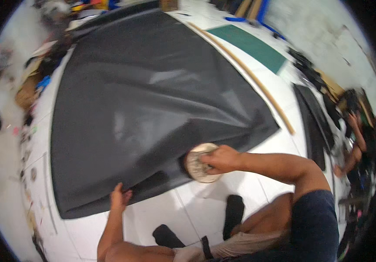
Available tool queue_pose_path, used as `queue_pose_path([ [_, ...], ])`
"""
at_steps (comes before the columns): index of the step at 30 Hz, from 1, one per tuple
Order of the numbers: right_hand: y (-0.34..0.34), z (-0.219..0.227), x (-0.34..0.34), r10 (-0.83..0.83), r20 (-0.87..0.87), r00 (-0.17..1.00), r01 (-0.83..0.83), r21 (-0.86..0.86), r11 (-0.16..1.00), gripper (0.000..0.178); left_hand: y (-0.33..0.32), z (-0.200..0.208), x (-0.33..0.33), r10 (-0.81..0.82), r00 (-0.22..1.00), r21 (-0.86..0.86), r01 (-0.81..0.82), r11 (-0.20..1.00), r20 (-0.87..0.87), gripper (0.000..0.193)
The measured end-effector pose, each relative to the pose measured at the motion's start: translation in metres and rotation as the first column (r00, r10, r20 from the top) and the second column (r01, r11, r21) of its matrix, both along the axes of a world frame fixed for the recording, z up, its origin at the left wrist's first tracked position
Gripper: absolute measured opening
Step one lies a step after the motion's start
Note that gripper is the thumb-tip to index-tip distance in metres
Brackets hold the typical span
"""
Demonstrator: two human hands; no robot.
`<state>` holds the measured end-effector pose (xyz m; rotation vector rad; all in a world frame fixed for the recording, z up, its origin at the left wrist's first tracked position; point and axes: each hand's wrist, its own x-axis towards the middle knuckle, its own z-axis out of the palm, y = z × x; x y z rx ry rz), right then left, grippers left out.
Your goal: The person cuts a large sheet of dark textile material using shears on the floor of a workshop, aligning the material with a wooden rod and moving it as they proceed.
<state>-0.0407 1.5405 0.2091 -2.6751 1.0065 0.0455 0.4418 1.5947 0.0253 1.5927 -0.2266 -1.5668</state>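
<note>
A large black sheet point(122, 105), leather-like and slightly shiny, lies spread before me with folds and ripples across its right half. My right hand point(223, 160) grips a round, pale, thick disc point(199, 174) with a mottled face, at the sheet's near edge. Its fingers are closed on the middle of the disc; exactly what they grasp there is hidden. Farther left, my left hand point(120, 197) rests at the same near edge, its fingers apart and nothing visible in them. Whether it presses on the sheet I cannot tell.
Along the sheet's right side lies a long tan stick point(249, 74), with a green cutting mat point(251, 47) beyond it. Folded black material point(312, 122) lies farther right on the white tiled floor point(153, 209). Another person's arm point(357, 139) shows among clutter at the right wall.
</note>
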Motion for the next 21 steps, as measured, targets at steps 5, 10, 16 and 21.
queue_pose_path([
  [5,0.047,-0.001,-0.012,-0.048,0.181,0.982,0.046,0.017,0.999,0.037,0.008,0.007,-0.021,0.115,0.981,-0.049,-0.109,0.993,0.153,0.048],
  [10,0.098,-0.001,-0.010,-0.185,0.134,0.974,0.141,0.287,0.948,0.041,0.021,-0.040,0.009,-0.014,0.942,-0.042,0.030,0.999,0.334,0.046],
  [16,0.115,-0.009,-0.014,-0.173,0.033,0.984,0.140,0.458,0.878,0.043,0.024,-0.056,0.022,0.011,0.949,-0.077,0.014,0.997,0.316,0.038],
  [21,0.079,-0.014,-0.040,-0.200,0.110,0.974,0.079,0.659,0.748,0.056,0.011,-0.022,-0.007,0.129,0.972,-0.016,-0.129,0.992,0.195,0.032],
])
